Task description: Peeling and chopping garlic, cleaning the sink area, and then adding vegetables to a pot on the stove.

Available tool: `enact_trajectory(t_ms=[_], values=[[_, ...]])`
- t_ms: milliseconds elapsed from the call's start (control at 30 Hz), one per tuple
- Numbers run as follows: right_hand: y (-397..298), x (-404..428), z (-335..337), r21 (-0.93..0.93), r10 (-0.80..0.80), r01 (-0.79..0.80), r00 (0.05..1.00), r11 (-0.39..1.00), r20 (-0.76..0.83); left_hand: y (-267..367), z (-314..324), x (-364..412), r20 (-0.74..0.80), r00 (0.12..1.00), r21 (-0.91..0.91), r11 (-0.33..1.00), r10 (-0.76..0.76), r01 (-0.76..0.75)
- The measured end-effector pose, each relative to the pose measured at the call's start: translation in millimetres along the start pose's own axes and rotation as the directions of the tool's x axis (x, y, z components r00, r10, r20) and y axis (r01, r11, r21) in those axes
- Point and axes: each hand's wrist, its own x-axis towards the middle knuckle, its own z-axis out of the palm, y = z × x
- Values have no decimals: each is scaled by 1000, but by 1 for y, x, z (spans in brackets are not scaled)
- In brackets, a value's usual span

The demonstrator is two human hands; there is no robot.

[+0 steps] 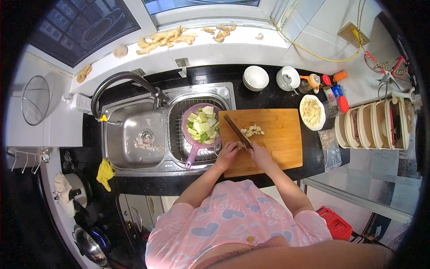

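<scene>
A wooden cutting board (282,138) lies over the right edge of the sink and the black counter. My right hand (261,155) grips a kitchen knife (236,130), whose dark blade slants up and to the left across the board. Close to the blade, the fingertips of my left hand (229,153) pinch a small pale piece, perhaps garlic, mostly hidden by the fingers. Peeled garlic cloves (253,130) sit in a loose pile just right of the blade. Beside the board, a pink colander (192,156) holds chunks of green vegetable (201,126).
A double steel sink (134,131) with a black faucet (124,75) is at left, pale scraps around its drain. White bowls (255,78), a plate of sliced pale food (312,112) and several seasoning jars (342,104) line the back right. Ginger (168,38) rests on the windowsill.
</scene>
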Motion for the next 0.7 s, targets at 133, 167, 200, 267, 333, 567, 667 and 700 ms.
enact_trajectory(t_ms=[133, 167, 200, 267, 333, 567, 667, 700], values=[[-6, -10, -11, -18, -51, 51, 999, 999, -12, -4, 2, -4, 10, 1000, 26, 1000, -14, 13], [-6, -11, -11, -16, -65, 64, 997, 998, -29, -3, 2, -1, 15, 1000, 24, 1000, -18, 18], [-4, -11, -9, -30, -58, 58, 998, 998, -17, -3, 1, 2, 37, 999, 41, 999, -9, 8], [0, -7, -1, -56, -49, 49, 999, 997, 5, -3, -2, 7, 81, 997, 79, 997, 8, -15], [1, -6, 7, -56, -28, 25, 998, 998, -48, -8, -4, 13, 153, 988, 52, 998, 30, -38], [12, 3, 8, 38, -42, 45, 997, 998, -57, -8, -15, 49, 347, 933, -64, 990, -92, 122], [10, 3, 1, 74, -44, 48, 998, 996, -52, -24, -10, 64, 551, 804, -134, 927, -224, 350], [10, 3, 0, 80, -33, 35, 999, 996, -35, -25, -7, 63, 484, 833, -181, 902, -266, 393]])
